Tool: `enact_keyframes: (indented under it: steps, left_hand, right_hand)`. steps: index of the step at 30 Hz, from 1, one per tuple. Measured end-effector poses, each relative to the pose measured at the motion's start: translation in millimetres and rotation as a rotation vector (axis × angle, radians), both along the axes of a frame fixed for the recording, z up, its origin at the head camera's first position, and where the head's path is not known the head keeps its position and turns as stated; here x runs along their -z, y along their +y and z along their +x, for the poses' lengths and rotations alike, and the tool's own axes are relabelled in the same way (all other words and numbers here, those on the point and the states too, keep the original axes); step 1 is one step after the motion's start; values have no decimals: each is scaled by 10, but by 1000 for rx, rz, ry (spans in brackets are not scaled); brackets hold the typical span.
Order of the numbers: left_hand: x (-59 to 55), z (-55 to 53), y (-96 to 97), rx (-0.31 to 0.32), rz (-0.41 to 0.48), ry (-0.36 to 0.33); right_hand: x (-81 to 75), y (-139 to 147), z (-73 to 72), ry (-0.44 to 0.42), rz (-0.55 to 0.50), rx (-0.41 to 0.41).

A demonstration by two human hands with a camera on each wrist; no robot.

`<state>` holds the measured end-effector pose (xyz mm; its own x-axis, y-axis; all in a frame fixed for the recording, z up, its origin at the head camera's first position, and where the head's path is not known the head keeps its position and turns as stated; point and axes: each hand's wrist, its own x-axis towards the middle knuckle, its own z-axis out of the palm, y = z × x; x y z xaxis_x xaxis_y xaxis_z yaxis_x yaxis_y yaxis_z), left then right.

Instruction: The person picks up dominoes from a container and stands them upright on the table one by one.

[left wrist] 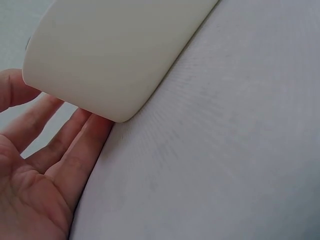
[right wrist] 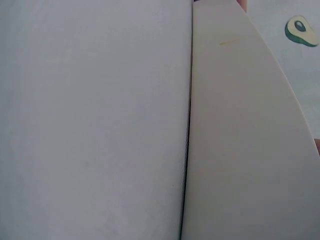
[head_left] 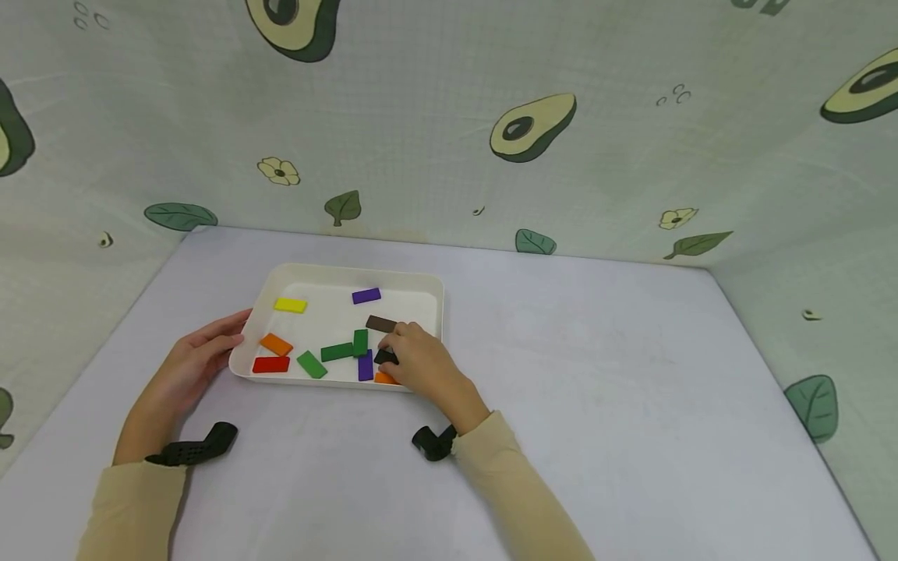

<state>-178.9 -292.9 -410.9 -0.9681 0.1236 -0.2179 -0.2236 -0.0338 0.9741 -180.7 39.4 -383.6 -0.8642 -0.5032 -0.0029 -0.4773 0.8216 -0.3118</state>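
Observation:
A shallow white tray holds several small flat coloured blocks. At its left end, my left hand holds the wall, with the thumb near the rim; the left wrist view shows the fingers reaching to the tray's lower edge. Over the tray's front right part, my right hand pinches a black block between thumb and fingers. Close by lie a brown block, an orange block partly under the hand, a purple block and a dark green block.
Elsewhere in the tray are a yellow block, another purple block, a red block, another orange block, a light green block and a second dark green block. The white table meets an avocado-print cloth behind.

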Motion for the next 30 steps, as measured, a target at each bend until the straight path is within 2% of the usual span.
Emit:
enact_keyframes:
  steps: [6,13,22,30]
  left_hand:
    - [17,8,-13,-13,-8,-8]
    - [3,1,2,15,-21,-16]
    - [5,7,-8,-15,-45,-47]
    - [16,-1,-7,-13,-34,-37]
  right_hand:
    - [6,-4,0,-6,-4,-11]
    - [3,11,-5,2,-12,-2]
    - [1,13,3,-13,-88,-1]
    - [-19,43,-3,-55,-165,10]
